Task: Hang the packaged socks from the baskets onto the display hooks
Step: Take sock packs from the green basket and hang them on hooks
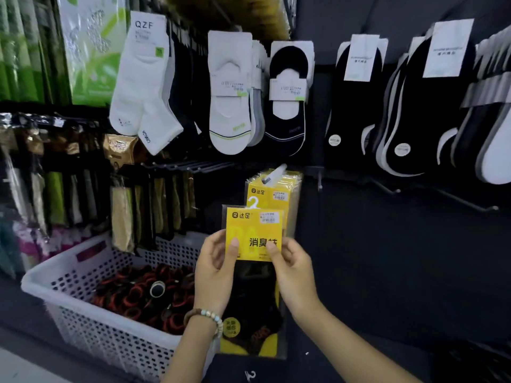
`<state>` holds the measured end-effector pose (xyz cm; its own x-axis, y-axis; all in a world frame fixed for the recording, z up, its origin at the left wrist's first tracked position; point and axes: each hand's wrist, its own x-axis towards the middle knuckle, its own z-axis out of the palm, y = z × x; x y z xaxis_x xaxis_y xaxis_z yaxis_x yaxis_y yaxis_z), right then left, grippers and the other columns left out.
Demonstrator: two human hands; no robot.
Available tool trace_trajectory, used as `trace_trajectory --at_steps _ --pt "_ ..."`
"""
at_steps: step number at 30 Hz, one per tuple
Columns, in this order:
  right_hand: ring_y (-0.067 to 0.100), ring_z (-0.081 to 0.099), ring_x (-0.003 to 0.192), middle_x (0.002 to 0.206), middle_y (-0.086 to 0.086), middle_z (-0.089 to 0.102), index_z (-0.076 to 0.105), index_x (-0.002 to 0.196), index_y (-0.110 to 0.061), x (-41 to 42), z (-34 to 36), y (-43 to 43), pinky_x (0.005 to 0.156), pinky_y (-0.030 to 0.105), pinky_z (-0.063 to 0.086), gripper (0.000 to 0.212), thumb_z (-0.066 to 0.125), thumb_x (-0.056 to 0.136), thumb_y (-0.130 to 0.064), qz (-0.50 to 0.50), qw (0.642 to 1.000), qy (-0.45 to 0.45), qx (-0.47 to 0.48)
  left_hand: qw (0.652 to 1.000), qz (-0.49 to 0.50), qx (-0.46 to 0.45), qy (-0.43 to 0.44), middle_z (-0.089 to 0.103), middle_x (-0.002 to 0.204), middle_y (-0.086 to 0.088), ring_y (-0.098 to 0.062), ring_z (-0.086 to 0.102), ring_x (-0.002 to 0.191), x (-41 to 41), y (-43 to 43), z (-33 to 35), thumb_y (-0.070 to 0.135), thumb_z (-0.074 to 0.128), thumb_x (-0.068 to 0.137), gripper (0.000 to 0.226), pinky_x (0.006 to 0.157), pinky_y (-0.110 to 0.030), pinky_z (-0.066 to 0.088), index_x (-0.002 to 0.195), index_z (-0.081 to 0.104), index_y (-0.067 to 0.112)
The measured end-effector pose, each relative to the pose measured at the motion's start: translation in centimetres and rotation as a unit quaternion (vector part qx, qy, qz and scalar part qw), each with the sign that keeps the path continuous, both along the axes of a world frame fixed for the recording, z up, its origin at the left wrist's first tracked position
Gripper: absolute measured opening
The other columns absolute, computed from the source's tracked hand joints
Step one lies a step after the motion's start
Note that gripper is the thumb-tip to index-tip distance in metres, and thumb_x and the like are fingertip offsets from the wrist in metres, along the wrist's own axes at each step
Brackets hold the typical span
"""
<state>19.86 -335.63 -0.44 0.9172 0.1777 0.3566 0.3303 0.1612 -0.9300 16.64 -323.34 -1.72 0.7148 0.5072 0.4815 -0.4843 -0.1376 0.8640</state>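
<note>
Both hands grasp one sock pack, held upright in front of the display wall: the left hand pinches the yellow card's left edge with the thumb laid on the front and the fingers behind, and the right hand pinches the right edge the same way, its thumb across the printed characters. A beaded bracelet circles the left wrist. The pack's dark socks hang down between the wrists, and its small white hanger stands at the top, free of any hook. Just behind and above it a stack of matching yellow packs already hangs on a peg of the dark wall panel. To the right of that stack bare display hooks jut out. Left of the hands a white perforated basket sits on a dark surface, holding dark rolled items with red rims. Above it hang narrow packets in dull colours. The upper row carries white ankle socks, white low-cut socks, black low-cut socks and further black pairs off to the right
</note>
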Motion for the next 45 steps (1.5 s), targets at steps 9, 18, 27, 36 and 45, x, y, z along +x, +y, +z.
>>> trace_trajectory --at_steps 9,18,27,36,45 --pt "-0.004 0.065 0.081 0.089 -0.01 0.07 0.061 0.096 -0.025 3.9 2.3 -0.3 0.07 0.012 0.049 0.009 0.052 0.097 -0.021 -0.126 0.99 -0.062 -0.005 0.994 -0.037 0.063 0.083 0.054 0.13 0.011 -0.002 0.051 0.116 2.5 -1.4 1.0 0.056 0.046 0.079 0.065 0.099 -0.025 0.042 0.137 0.042 0.027" --pt "0.014 0.061 0.089 0.097 0.0 0.065 0.062 0.099 -0.013 7.9 0.9 1.1 0.079 0.029 0.051 0.023 0.061 0.091 -0.034 -0.158 0.984 0.061 -0.051 0.988 -0.03 0.083 0.126 0.045 0.138 0.007 0.002 0.047 0.107 6.0 0.7 0.2 0.043 0.043 0.093 0.054 0.086 -0.012 0.035 0.143 0.034 0.024" --pt "0.02 0.059 0.109 0.111 0.002 0.062 0.053 0.121 -0.013 5.1 -8.1 -7.1 0.099 0.038 0.048 0.033 0.062 0.091 -0.025 -0.087 0.964 0.215 -0.128 0.946 -0.011 0.216 0.243 0.031 0.149 0.007 -0.015 0.032 0.135 2.3 0.6 -8.1 0.047 0.047 0.091 0.065 0.103 -0.024 0.032 0.147 0.024 0.022" --pt "0.015 0.058 0.086 0.105 0.01 0.065 0.06 0.109 -0.007 -6.1 -24.0 -18.8 0.066 0.018 0.042 0.019 0.061 0.091 -0.014 -0.081 0.906 0.291 -0.296 0.88 -0.078 0.221 0.413 0.042 0.141 0.0 -0.009 0.042 0.122 -8.8 -6.9 -25.1 0.037 0.055 0.091 0.056 0.094 -0.012 0.03 0.14 0.032 0.022" --pt "0.028 0.052 0.122 0.134 0.015 0.054 0.046 0.134 -0.003 -14.9 -37.4 -25.3 0.084 0.025 0.037 0.061 0.07 0.085 -0.031 -0.13 0.797 0.482 -0.34 0.751 -0.121 0.129 0.636 0.026 0.152 -0.011 -0.03 0.029 0.137 -14.0 -9.5 -34.4 0.048 0.048 0.09 0.071 0.109 -0.043 0.026 0.147 0.021 0.014"
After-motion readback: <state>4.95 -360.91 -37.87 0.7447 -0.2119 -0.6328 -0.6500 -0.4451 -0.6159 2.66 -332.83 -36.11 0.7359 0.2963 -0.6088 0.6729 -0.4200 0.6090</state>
